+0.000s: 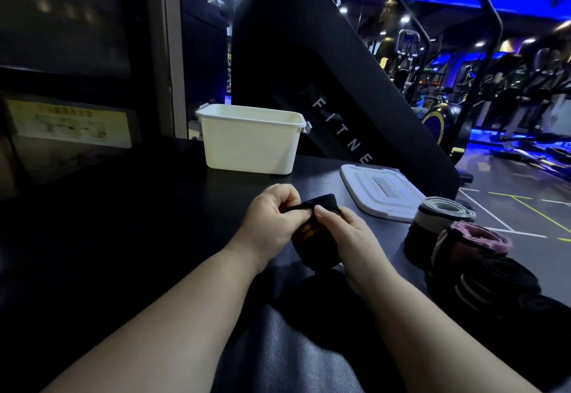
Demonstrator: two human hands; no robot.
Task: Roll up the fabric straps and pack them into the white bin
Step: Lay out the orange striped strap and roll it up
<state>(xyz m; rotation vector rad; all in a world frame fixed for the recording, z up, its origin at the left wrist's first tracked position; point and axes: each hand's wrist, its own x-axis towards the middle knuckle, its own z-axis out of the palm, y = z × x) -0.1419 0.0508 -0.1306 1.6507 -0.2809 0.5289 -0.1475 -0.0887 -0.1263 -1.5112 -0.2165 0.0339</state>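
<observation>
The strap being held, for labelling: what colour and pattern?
Black fabric strap with orange stripes, seen in the head view.

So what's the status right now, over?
Both hands, left hand and right hand, pinching black strap, mid-roll. White bin open ahead. Rolled straps waiting right. Path clear.

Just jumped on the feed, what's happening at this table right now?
A person is working a black strap with orange markings between both hands: the left hand and right hand pinch its top end, apparently starting or tightening a roll. The white bin stands open farther back on the dark table; from this angle its contents cannot be seen. Its lid lies flat to the right. Several rolled straps sit at the table's right edge, not yet packed.
</observation>
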